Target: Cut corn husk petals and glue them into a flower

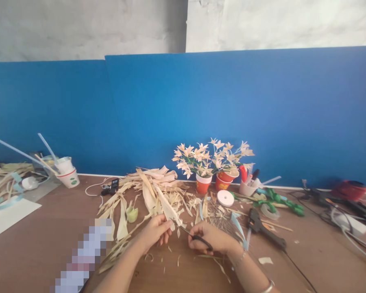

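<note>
My left hand [159, 232] pinches a long pale corn husk [167, 205] near its lower end, with the strip slanting up and away to the left. In my right hand [205, 237] is a pair of scissors [198, 238] with black handles, my fingers closed around the loops. The blades point left and meet the lower end of the husk; I cannot tell whether they are parted. Small cut scraps [178, 232] lie on the table just below. Behind my hands spreads a heap of dried husks [152, 179].
Flowers [198, 156] stand in red cups [203, 185] at the back. A white spool [225, 198] lies before them. Right of my hand are a hot glue gun [264, 228] and its cord. A white cup [68, 177] with sticks stands left. A blue partition [140, 110] closes the back.
</note>
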Demonstrator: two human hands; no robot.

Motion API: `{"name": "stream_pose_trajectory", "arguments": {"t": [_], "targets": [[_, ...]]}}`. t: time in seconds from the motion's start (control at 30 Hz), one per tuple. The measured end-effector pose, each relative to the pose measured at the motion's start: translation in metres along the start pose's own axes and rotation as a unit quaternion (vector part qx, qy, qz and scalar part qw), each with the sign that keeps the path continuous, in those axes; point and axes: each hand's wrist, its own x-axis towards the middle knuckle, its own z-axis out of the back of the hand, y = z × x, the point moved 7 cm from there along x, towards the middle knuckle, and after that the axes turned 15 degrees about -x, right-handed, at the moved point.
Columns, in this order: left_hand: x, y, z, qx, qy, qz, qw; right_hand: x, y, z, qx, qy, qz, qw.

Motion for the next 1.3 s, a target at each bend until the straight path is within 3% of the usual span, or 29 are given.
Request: {"name": "stream_pose_trajectory", "arguments": {"t": [0.73,1.3], "targets": [[-0.003,-0.016,0.016,-0.082,-0.149,-0.084,0.982,0.001,-0.006,-0.003,-0.019,0.021,-0.032,0.999],[-0.011,-0.023,0.011,-0.068,-0.17,-0.074,0.98,0.005,-0.009,-0.007,-0.016,0.016,-0.01,1.0]]}}
